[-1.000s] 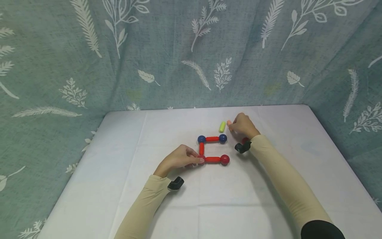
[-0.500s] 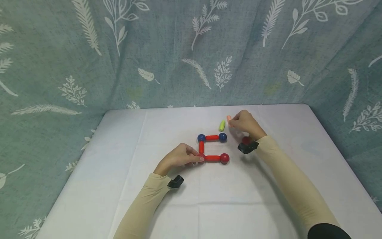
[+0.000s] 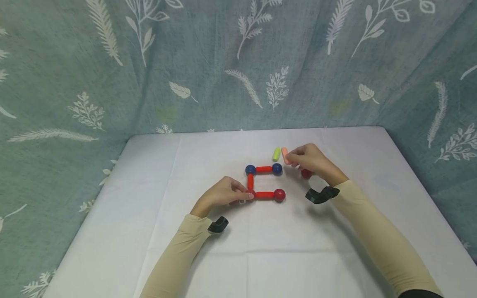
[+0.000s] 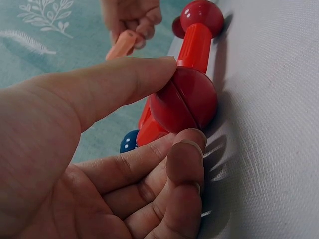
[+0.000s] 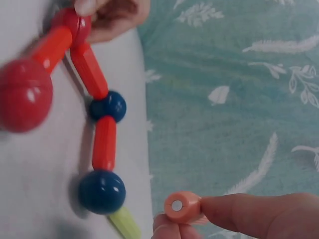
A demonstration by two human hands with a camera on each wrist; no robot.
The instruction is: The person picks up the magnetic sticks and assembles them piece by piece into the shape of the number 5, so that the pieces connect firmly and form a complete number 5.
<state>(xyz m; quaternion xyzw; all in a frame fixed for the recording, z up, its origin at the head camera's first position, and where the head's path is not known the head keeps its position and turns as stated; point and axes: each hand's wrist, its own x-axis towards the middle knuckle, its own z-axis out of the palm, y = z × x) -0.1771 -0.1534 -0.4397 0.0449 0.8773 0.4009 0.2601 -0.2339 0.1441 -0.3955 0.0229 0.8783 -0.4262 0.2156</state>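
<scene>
My left hand [image 3: 222, 193] pinches a red ball [image 4: 192, 97] between thumb and fingers at the near left corner of a C-shaped magnetic construction. One red rod [image 3: 265, 195] runs from it to a second red ball [image 3: 279, 195]. Another red rod [image 3: 250, 181] leads back to a blue ball [image 3: 250, 169], and a third red rod [image 3: 264, 169] joins that to another blue ball [image 3: 277, 169]. Beyond the far right end, my right hand [image 3: 312, 159] pinches a peach-coloured magnetic rod [image 3: 285, 155]. A round silver tip shows on its end in the right wrist view.
A yellow-green rod [image 3: 276, 154] lies just left of the peach one. One loose red ball [image 3: 307, 174] sits partly under my right hand. White cloth covers the table [image 3: 208, 265], and a leaf-patterned curtain [image 3: 208, 62] stands behind its far edge.
My right hand has shifted right and a little nearer with the peach rod, uncovering more of it and of the loose red ball. The left hand keeps its hold on the corner ball.
</scene>
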